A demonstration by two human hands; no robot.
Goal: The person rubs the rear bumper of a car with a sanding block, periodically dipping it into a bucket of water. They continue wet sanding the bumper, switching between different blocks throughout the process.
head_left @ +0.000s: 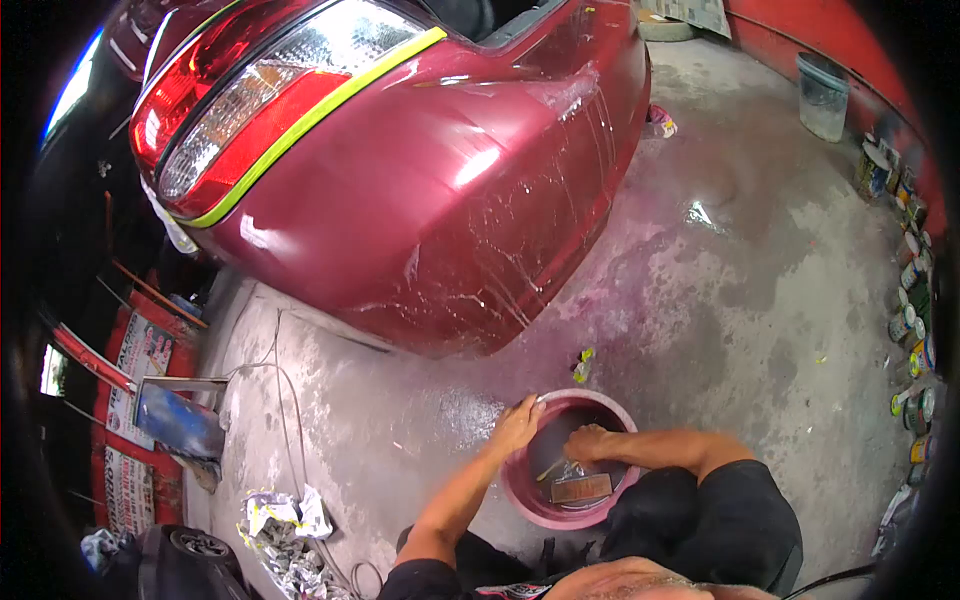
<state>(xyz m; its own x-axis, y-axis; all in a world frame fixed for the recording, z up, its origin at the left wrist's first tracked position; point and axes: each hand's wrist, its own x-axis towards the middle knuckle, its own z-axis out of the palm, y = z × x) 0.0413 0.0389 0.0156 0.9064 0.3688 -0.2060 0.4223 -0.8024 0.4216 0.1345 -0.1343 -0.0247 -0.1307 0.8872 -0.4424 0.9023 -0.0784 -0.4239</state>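
Observation:
A round pink tub (627,415) stands on the floor between my legs, with dark liquid inside. My left hand (517,424) grips the tub's upper left rim. Inside the tub, my right hand (588,443) is closed, its fingers curled around something too small to make out. A brown rectangular block (581,489) lies below that hand, near the tub's lower side. Beyond the tub is the wet dark red body of a car (400,200), with yellow-green tape (320,118) along its tail light (260,120).
A grey bucket (824,100) stands at the upper right, and several paint cans (903,322) line the right wall. Crumpled paper (290,535) and a hose (292,420) lie at the lower left. A blue tank (180,420) sits on the left.

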